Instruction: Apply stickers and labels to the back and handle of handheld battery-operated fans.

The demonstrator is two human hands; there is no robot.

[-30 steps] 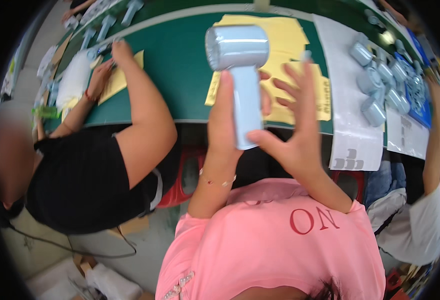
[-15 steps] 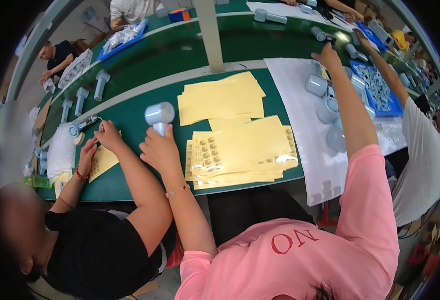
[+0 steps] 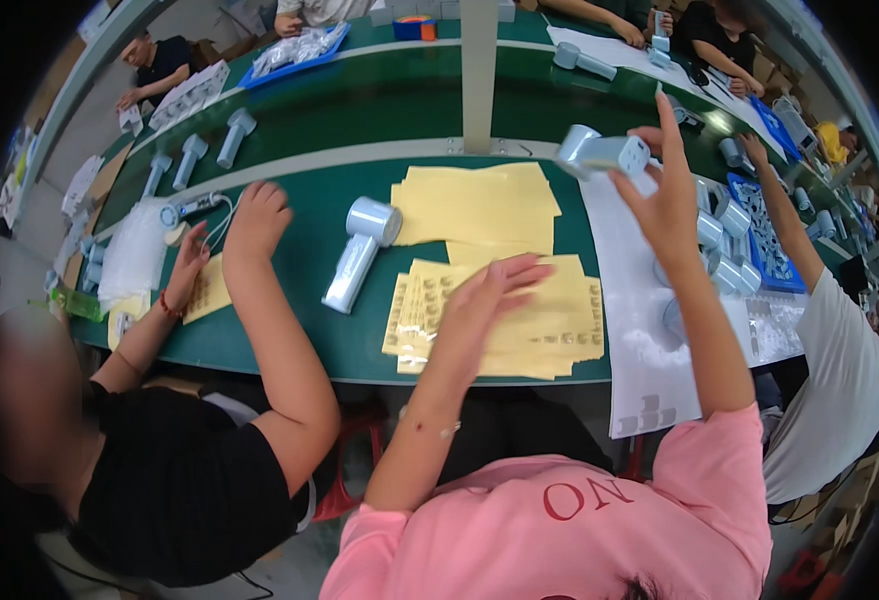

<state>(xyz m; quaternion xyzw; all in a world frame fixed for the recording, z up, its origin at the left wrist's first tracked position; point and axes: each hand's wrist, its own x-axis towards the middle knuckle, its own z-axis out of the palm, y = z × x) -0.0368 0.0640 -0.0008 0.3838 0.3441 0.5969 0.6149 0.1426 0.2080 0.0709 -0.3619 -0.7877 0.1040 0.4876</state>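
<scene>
My right hand [image 3: 662, 190], raised at the far side of the table, grips a light-blue hair-dryer-shaped device [image 3: 615, 154] between thumb and fingers. The device lies nearly level, its round head to the left and its handle end toward my fingers. My left hand [image 3: 490, 295] hovers over a pile of yellow sticker sheets [image 3: 540, 330], fingers stretched out and nothing in them. Another light-blue device [image 3: 352, 270] lies on the green table just left of the sheets. Beyond that pile are more yellow sheets [image 3: 475, 205].
A white sheet [image 3: 632, 330] on my right bears several light-blue round parts [image 3: 730, 215]. Past it stands a blue tray [image 3: 775, 262] of small parts. At my left a co-worker's hand [image 3: 260, 215] is beside a wired device [image 3: 195, 207]. A pale post [image 3: 479, 80] rises ahead.
My left hand let go of the device, leaving it on the table, and moved right over the sheets. My right hand now holds another device. The view has shifted slightly.
</scene>
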